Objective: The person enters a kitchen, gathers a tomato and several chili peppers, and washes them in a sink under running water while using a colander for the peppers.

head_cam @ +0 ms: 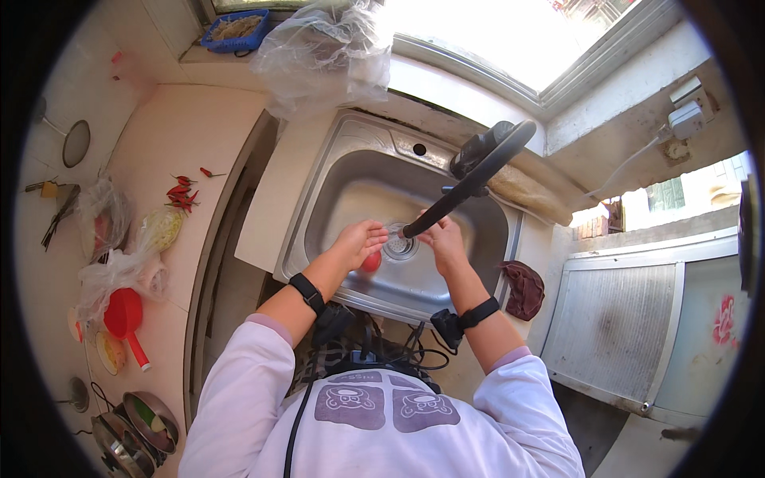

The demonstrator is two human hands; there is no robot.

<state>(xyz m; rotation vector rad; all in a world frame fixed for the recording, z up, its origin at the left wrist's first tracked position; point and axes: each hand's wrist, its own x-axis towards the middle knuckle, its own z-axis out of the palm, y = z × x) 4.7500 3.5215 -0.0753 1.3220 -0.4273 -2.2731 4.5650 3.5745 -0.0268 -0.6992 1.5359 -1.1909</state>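
My left hand (pixel 360 240) is over the stainless steel sink (pixel 340 209), palm turned inward and fingers extended. Just below that hand a round red tomato (pixel 372 262) rests in the basin; whether they touch is hard to tell. Across the drain (pixel 399 246), my right hand (pixel 445 241) is raised with its fingers loosely curved and nothing visible in it. The end of the black faucet (pixel 472 185) comes down between both hands and covers some right fingertips. Water appears to run from the spout near my left fingertips.
A dark brown cloth (pixel 523 290) lies right of the sink. Clear plastic bags (pixel 329 57) hang behind it. On the left counter are red chilies (pixel 182 194), bagged vegetables (pixel 160 229), a red ladle (pixel 124 313) and metal pots (pixel 150 421). Black cables (pixel 412 352) dangle at my waist.
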